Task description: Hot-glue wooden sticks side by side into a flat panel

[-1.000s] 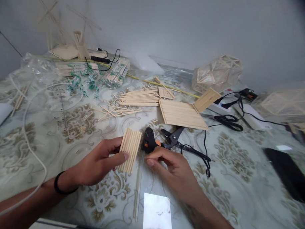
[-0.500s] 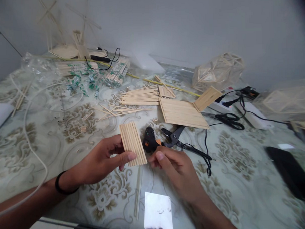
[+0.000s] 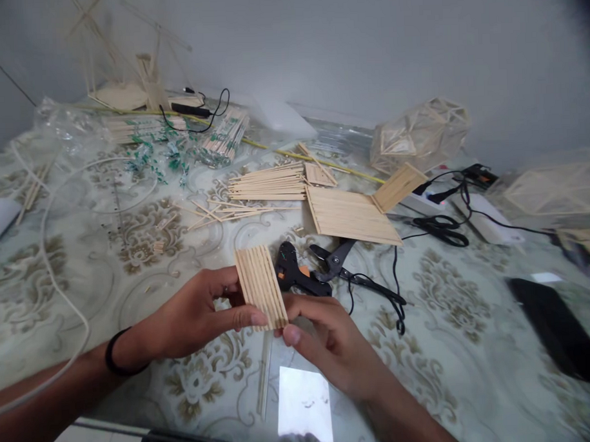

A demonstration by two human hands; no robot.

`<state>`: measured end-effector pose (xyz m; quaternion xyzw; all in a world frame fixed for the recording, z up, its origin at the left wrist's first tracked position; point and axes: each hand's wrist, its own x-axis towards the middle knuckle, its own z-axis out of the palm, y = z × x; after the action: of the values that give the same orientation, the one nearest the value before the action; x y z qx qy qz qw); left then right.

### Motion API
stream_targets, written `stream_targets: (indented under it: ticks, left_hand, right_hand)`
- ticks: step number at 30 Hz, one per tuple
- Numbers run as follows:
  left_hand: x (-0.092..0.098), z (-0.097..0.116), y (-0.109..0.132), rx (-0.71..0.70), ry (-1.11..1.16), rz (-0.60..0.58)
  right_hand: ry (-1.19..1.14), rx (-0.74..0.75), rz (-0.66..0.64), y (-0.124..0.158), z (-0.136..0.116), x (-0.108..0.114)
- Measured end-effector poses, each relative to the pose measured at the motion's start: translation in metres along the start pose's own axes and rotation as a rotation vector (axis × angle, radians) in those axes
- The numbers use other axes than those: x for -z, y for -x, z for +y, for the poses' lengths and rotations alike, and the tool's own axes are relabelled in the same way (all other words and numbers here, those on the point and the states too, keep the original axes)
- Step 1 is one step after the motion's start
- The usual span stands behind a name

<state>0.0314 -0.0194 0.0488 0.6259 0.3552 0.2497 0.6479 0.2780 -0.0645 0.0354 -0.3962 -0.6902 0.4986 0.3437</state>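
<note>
A small panel of wooden sticks (image 3: 261, 283) set side by side is held up above the table, tilted. My left hand (image 3: 206, 311) grips its left side, thumb across the front and fingers behind. At the lower right corner, my right hand (image 3: 331, 339) pinches the panel's edge between thumb and fingers; some of those fingers are hidden behind it. Just beyond the panel lies a black glue gun (image 3: 297, 272) with an orange trigger. Black cutting pliers (image 3: 338, 261) rest to the right of it.
A larger stick panel with an upright flap (image 3: 353, 216) lies behind, beside loose sticks (image 3: 267, 183). Black scissors (image 3: 443, 230) and a power strip (image 3: 423, 203) are to the right. Stick frames (image 3: 422, 136) stand along the wall. A black phone (image 3: 560, 324) lies far right; a white cable (image 3: 46, 239) crosses the left.
My right hand has closed in on the panel and now grips its lower right corner. The panel has shifted slightly down and turned a little in my left hand.
</note>
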Motion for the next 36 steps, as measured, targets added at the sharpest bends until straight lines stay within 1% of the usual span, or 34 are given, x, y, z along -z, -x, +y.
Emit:
stream_targets:
  ticks: [4, 11, 20, 28, 36]
  left_hand:
    - [0.0002, -0.0019, -0.0007, 0.005, -0.043, -0.013]
    - [0.0007, -0.0041, 0.0002, -0.002, -0.06, -0.021]
    - [-0.0001, -0.0014, 0.001, -0.005, -0.045, -0.053]
    - [-0.0004, -0.0027, 0.0001, 0.006, -0.012, -0.082]
    - [0.0002, -0.0025, 0.001, -0.016, -0.025, -0.091]
  right_hand:
    - [-0.015, 0.003, -0.011, 0.0008, 0.001, -0.0028]
    - [-0.007, 0.008, -0.007, 0.0004, -0.0014, -0.0009]
    - [-0.011, 0.026, -0.016, 0.0014, -0.0003, -0.0036]
    - [-0.083, 0.044, -0.019, -0.0006, 0.0, -0.0074]
    - [0.03, 0.1, 0.015, -0.0001, 0.0003, -0.0073]
